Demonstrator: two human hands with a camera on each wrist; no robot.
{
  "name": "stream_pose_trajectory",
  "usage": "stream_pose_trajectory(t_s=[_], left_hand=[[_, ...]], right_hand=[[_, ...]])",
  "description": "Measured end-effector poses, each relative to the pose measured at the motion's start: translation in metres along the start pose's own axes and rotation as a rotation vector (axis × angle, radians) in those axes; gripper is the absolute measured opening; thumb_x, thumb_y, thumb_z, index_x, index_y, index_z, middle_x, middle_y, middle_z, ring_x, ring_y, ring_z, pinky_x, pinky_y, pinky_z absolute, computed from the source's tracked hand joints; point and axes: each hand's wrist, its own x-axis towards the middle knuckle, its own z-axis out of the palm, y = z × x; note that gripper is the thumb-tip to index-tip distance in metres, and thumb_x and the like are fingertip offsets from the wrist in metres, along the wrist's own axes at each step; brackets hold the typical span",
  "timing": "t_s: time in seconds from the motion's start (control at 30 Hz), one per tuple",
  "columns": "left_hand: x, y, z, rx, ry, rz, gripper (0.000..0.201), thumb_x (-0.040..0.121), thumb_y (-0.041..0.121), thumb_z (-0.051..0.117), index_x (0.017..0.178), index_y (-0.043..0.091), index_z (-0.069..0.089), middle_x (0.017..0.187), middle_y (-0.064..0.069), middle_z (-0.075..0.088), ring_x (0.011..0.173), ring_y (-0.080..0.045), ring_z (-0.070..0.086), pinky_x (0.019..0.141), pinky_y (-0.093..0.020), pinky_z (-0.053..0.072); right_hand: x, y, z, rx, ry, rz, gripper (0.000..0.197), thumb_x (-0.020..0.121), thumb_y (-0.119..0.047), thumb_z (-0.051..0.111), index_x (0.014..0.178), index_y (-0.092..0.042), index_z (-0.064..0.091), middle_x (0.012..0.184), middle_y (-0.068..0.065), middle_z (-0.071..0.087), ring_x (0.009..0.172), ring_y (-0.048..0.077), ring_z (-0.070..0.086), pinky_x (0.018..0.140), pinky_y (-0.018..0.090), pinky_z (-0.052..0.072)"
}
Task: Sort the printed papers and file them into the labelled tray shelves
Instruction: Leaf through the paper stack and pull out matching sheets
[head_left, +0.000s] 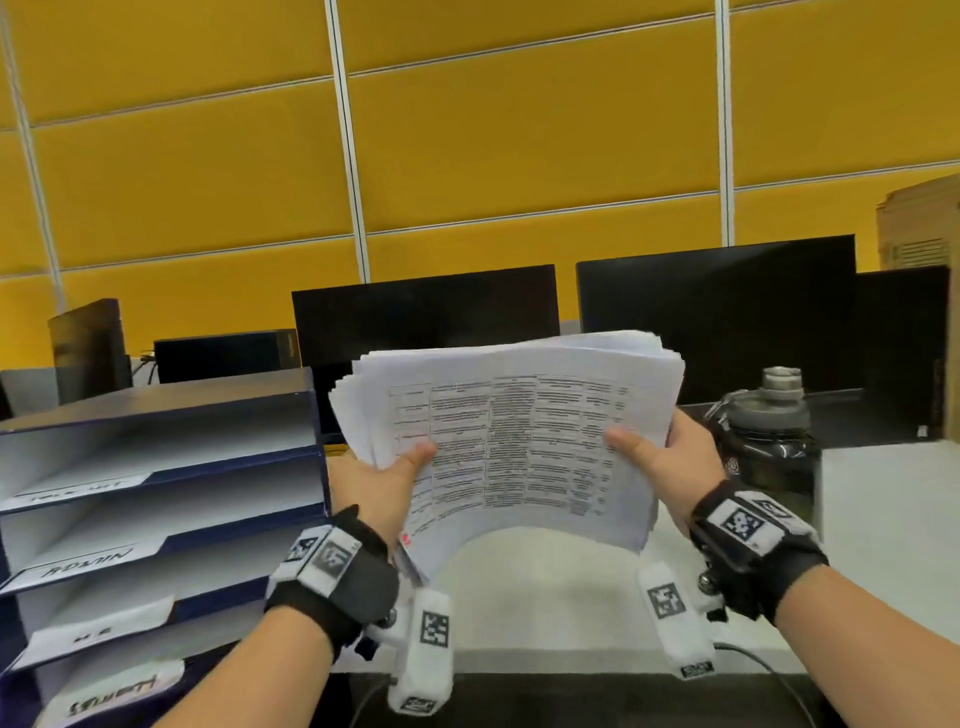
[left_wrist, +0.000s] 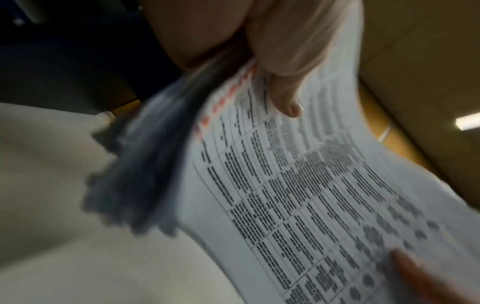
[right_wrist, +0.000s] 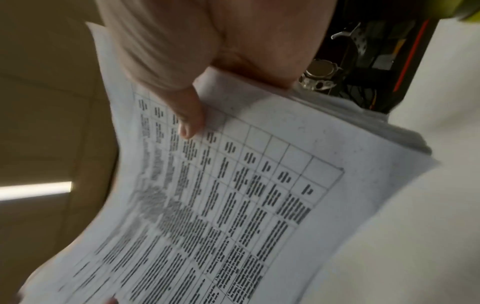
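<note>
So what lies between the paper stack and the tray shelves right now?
Only the left hand, gripping the paper stack at its left edge; beyond it a bare gap to the tray shelves. The head view shows this.

Two hands, the left hand (head_left: 382, 480) and the right hand (head_left: 670, 457), share one stack of printed papers (head_left: 519, 441); the sheets in it are too many and too closely fanned to count. One tray unit (head_left: 156, 499) offers four open shelves, each bearing one paper label, four labels in all. Two large dark monitors (head_left: 426, 306) stand side by side, with one smaller dark screen (head_left: 91, 348) at far left. One water bottle (head_left: 769, 436) stands at right. One cardboard box (head_left: 919, 223) appears at the far right edge. Each wrist carries one black strap, two in total.
</note>
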Motion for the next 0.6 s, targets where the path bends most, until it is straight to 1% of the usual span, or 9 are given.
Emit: stream_pose_trajectory(t_s=[0.1,0.13,0.17,0.2,0.3,0.4,0.47,0.53,0.6], left_hand=[[-0.015,-0.021,0.007,0.065,-0.074,0.006,0.030,0.074,0.004,0.077,0.095,0.019,0.062,0.087,0.008,0.067,0.077,-0.009,0.064,0.063,-0.017,0.049],[-0.018,-0.029,0.006,0.089,-0.110,0.001,0.034,0.074,0.005,0.078,0.099,0.020,0.061,0.089,0.010,0.066,0.079,-0.006,0.063,0.059,-0.011,0.048],[-0.020,-0.035,0.004,0.106,-0.130,-0.009,0.038,0.074,0.007,0.078,0.104,0.021,0.061,0.092,0.011,0.067,0.082,-0.004,0.064,0.058,-0.009,0.047],[-0.020,-0.039,0.001,0.110,-0.132,-0.017,0.040,0.074,0.010,0.079,0.108,0.022,0.061,0.094,0.011,0.067,0.084,-0.004,0.064,0.058,-0.011,0.048],[-0.016,-0.041,-0.003,0.117,-0.123,-0.028,0.041,0.075,0.011,0.078,0.107,0.026,0.058,0.095,0.012,0.066,0.085,-0.004,0.063,0.061,-0.016,0.048],[-0.016,-0.038,-0.003,0.139,-0.172,-0.015,0.044,0.076,0.012,0.077,0.113,0.022,0.056,0.100,0.009,0.067,0.086,-0.004,0.063,0.062,-0.017,0.049],[-0.014,-0.037,-0.005,0.118,-0.152,-0.012,0.046,0.076,0.014,0.077,0.115,0.021,0.055,0.103,0.006,0.067,0.089,-0.009,0.064,0.061,-0.019,0.051],[-0.011,-0.036,-0.007,0.093,-0.133,-0.014,0.046,0.075,0.014,0.078,0.113,0.023,0.053,0.103,0.005,0.067,0.094,-0.015,0.066,0.062,-0.021,0.052],[-0.013,-0.033,-0.008,0.095,-0.156,0.001,0.055,0.074,0.013,0.079,0.117,0.024,0.047,0.105,0.005,0.065,0.097,-0.018,0.065,0.066,-0.023,0.052]], right_hand=[[-0.007,0.013,0.007,-0.032,-0.055,0.026,0.031,0.080,-0.013,0.071,0.104,-0.026,0.057,0.103,-0.001,0.067,0.094,0.020,0.066,0.076,0.043,0.056],[-0.009,0.019,0.008,-0.076,-0.071,0.034,0.034,0.080,-0.013,0.071,0.108,-0.024,0.055,0.104,-0.001,0.066,0.094,0.019,0.065,0.075,0.041,0.056],[-0.011,0.023,0.007,-0.114,-0.077,0.032,0.038,0.079,-0.013,0.071,0.112,-0.022,0.053,0.106,-0.001,0.065,0.094,0.018,0.064,0.074,0.040,0.056],[-0.010,0.026,0.006,-0.133,-0.066,0.030,0.042,0.079,-0.013,0.071,0.115,-0.021,0.051,0.107,-0.002,0.063,0.095,0.018,0.063,0.073,0.038,0.056],[-0.007,0.033,0.002,-0.125,-0.026,0.030,0.046,0.081,-0.009,0.068,0.117,-0.025,0.044,0.108,-0.003,0.059,0.096,0.018,0.061,0.068,0.033,0.053],[-0.009,0.033,0.007,-0.146,-0.044,0.012,0.045,0.083,-0.005,0.064,0.115,-0.028,0.042,0.105,-0.008,0.057,0.094,0.012,0.058,0.063,0.025,0.049],[-0.011,0.034,0.009,-0.161,-0.024,-0.026,0.047,0.083,-0.003,0.063,0.116,-0.028,0.041,0.103,-0.010,0.056,0.093,0.009,0.057,0.060,0.021,0.047],[-0.012,0.035,0.008,-0.126,0.018,-0.039,0.052,0.081,0.001,0.063,0.120,-0.026,0.040,0.103,-0.009,0.056,0.094,0.010,0.057,0.060,0.021,0.045],[-0.013,0.034,0.008,-0.117,0.017,-0.050,0.059,0.081,0.002,0.063,0.125,-0.025,0.037,0.102,-0.011,0.055,0.093,0.010,0.057,0.060,0.020,0.045]])
